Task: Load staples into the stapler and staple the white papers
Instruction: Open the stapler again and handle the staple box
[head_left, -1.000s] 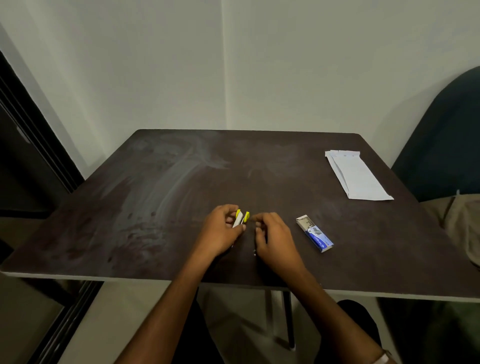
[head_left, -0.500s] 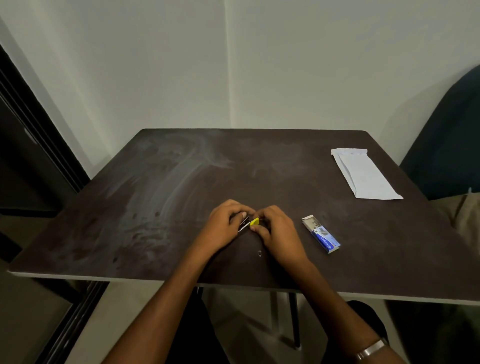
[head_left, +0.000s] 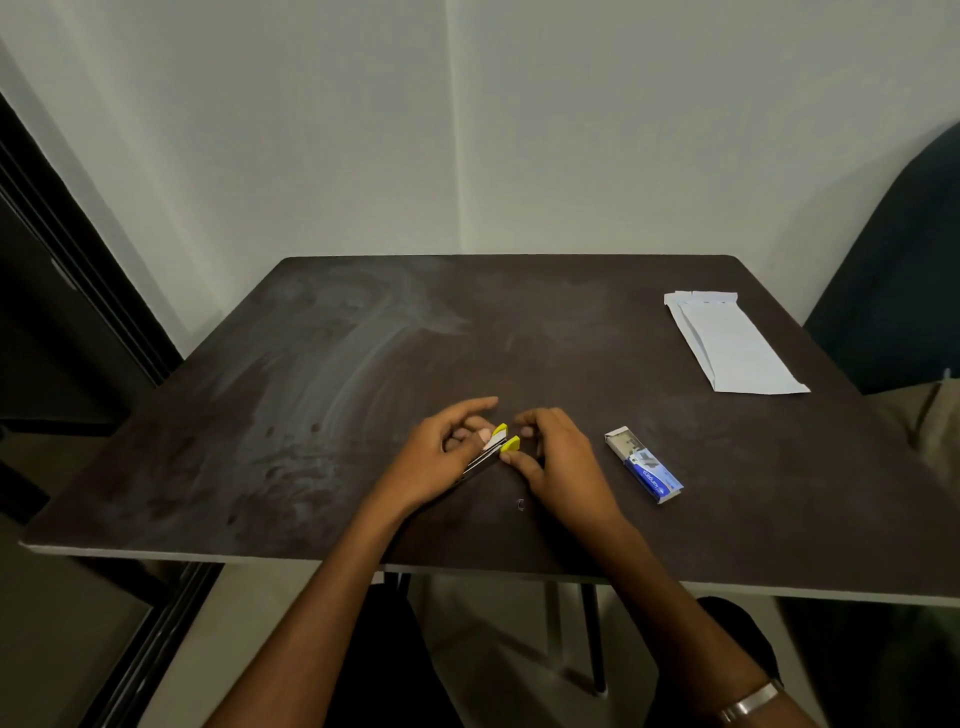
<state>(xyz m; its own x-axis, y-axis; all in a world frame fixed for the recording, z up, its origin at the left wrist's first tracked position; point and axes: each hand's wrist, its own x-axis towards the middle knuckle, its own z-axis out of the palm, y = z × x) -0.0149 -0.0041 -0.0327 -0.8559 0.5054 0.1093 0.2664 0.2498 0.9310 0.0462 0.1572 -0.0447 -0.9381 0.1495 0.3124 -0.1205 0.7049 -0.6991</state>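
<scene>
Gripping the stapler (head_left: 492, 451) near the front middle of the dark table (head_left: 363, 364), the left hand (head_left: 441, 457) wraps its fingers around the metal body, with the thumb and curled fingers on the near end and the index finger stretched out above it. The stapler lies tilted, its two yellow tips spread apart and pointing up and to the right, out past the left fingertips. The right hand (head_left: 558, 460) sits just beside it, thumb tip touching the lower yellow tip, the other fingers loosely curled above and not closed on anything that can be seen. Whether a staple strip is pinched there cannot be told.

A single small staple (head_left: 520, 504) lies on the table just below the right hand, apart from the fingers. The staple box (head_left: 644, 464), blue and white with one end open, lies to the right of the right hand, near but not touching. The white papers (head_left: 730, 343) lie flat at the far right of the table, well apart from both hands. A metal wristband (head_left: 750, 701) shows on the right wrist.
</scene>
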